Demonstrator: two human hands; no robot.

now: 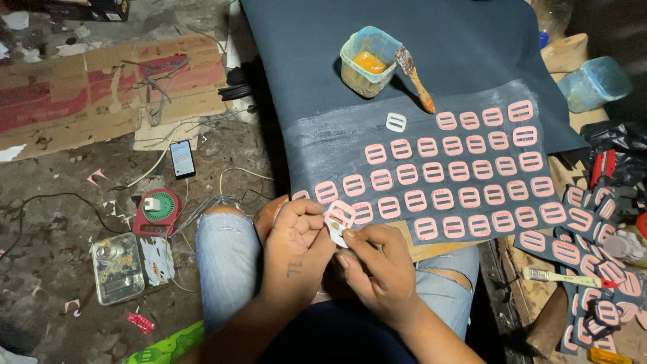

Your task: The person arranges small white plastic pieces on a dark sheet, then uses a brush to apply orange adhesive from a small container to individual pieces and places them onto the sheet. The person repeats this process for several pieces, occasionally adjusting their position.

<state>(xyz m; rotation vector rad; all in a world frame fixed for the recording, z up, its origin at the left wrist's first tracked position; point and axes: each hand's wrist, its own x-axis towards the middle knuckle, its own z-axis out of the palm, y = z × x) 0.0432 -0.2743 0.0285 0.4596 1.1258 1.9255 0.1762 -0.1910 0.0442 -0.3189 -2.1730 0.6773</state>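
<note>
The pink slotted buckle piece (340,216) sits pinched between both hands at the near edge of the dark blue sheet (465,54), just above the person's knees. The left hand (296,236) curls closed around it from the side, while the right hand (377,266) nips a white backing (335,234) under it with thumb and fingertips. Rows of matching pink pieces (458,172) already lie stuck on the glue-whitened half of the sheet, with one white piece (395,122) alone near the far edge of that patch. A tub of yellow glue (367,62) and a brush (414,77) rest on the bare far part. I judge the step to be peeling or pairing one piece; next calls for setting it in the open near-left corner, square with its row.
</note>
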